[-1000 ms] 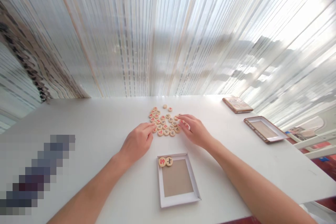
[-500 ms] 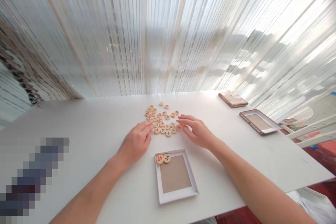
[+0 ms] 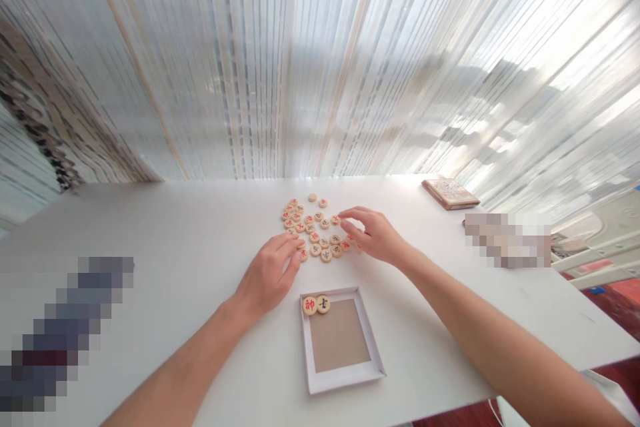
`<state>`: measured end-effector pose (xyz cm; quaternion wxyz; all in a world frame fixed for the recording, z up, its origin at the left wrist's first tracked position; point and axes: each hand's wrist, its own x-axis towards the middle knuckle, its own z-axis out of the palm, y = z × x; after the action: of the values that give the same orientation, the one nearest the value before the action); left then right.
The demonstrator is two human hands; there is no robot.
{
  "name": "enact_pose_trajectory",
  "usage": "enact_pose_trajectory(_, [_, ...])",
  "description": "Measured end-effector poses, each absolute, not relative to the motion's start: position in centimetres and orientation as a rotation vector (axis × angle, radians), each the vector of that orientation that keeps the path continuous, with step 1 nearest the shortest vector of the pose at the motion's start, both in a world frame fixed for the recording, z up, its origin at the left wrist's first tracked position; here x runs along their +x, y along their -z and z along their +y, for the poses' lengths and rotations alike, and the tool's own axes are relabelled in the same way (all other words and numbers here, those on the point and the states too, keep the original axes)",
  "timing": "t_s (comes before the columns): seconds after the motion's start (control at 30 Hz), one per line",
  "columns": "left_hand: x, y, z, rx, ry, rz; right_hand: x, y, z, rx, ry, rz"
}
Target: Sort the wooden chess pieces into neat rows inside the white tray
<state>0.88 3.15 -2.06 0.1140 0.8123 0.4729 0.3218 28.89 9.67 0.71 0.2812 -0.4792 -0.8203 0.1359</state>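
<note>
Round wooden Chinese chess pieces with red or black characters lie in a loose cluster on the white table. My left hand rests at the cluster's near left side, fingers stretched out and thumb apart, fingertips touching pieces there. At the right side hovers my right hand, its fingers spread, the index fingertip by a red-marked piece. Its fingers partly cover other pieces. Closer to me, a shallow white box holds a red-marked piece and a black-marked piece, side by side in its far left corner.
At the back right lies a flat brown box. Pixelated patches hide something nearer on the right and something at the left. Striped sheer curtains hang behind the table.
My right hand has moved slightly away from me, over the far right pieces. Pieces near its thumb now show more. My left hand stays at the cluster's left side. The view has shifted slightly.
</note>
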Motion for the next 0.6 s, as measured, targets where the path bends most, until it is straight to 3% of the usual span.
enact_pose_trajectory(0.3, [0.3,2.0,3.4,2.261,-1.158,1.423,22.6,-0.5,20.7,-1.437,-0.308,-2.237])
enact_pose_trajectory(0.6, [-0.3,2.1,3.0,2.219,-1.207,1.364,22.7,0.7,21.0,-1.449,-0.357,-2.318])
